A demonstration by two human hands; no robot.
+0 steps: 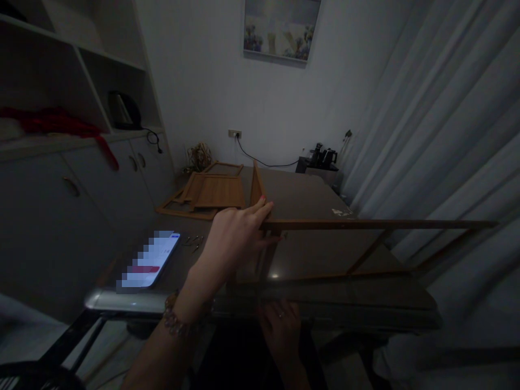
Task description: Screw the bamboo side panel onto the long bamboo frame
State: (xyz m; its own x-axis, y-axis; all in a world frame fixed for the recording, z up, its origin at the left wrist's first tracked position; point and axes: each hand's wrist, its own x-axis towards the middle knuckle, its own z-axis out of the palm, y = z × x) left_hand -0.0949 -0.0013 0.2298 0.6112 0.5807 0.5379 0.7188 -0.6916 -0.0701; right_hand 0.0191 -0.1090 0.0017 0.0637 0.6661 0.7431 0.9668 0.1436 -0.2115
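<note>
Our left hand pinches the corner of a long, thin-railed wooden frame at the near side of the counter, apparently to steady it; a narrow board rises just there. Our right hand sits low, its grip too dim to tell. Flat, brown panels lie overlapping beyond.
</note>
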